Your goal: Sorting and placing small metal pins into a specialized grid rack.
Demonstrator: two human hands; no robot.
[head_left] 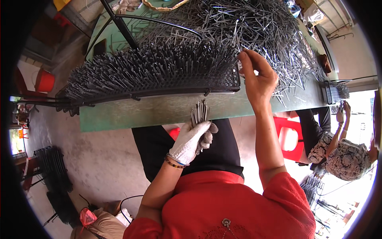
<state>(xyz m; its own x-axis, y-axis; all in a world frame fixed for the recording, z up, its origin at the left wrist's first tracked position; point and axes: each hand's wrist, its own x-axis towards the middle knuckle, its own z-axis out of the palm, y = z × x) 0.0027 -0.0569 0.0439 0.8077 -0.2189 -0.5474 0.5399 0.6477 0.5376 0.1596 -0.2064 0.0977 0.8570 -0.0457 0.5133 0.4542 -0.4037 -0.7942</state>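
My left hand (pixel 193 139), in a white knitted glove, is closed around a bundle of thin metal strips (pixel 200 112) whose ends stick up in a fan. It is low in front of the bench edge. My bare right hand (pixel 259 75) is raised, thumb and fingers pinched at the upper right end of a long black perforated metal rack (pixel 223 81). Whatever lies in that pinch is too small to make out. Dense dark strips (pixel 151 63) stand upright in the rack's holes along most of its length.
A large heap of loose metal strips (pixel 262 36) covers the far side of the green bench (pixel 107 117). A black bent-rod frame (pixel 123 30) rises behind the rack. On the right, another person (pixel 346 157) works at a similar rack (pixel 335 92). A red stool (pixel 288 139) stands between us.
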